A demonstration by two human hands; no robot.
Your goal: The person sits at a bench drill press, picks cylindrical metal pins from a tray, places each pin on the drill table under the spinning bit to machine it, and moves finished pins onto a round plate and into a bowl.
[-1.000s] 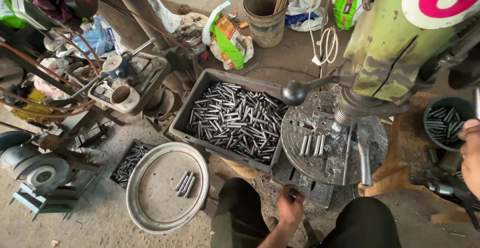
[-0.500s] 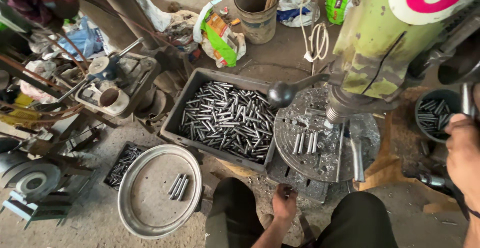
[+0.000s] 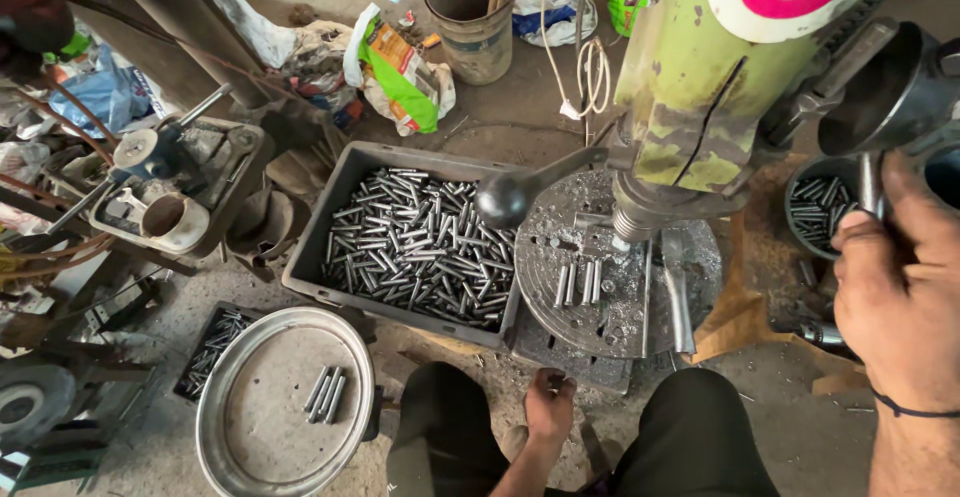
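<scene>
Raised now, right hand keeps its grip holding drill lever above littered concrete floor.

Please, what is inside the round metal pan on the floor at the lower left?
The round metal pan holds only a few short metal rods, lying side by side near its right part; the rest of its bottom is bare. What lies under the pan is covered and cannot be seen.

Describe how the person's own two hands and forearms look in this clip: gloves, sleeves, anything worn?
Both hands are bare, with no gloves. The right hand has a thin dark cord-like band around its wrist, and the forearm below it shows no sleeve. The left hand wears nothing visible, and its forearm is also uncovered as far as the frame edge. No rings or watch are visible on either.
</scene>
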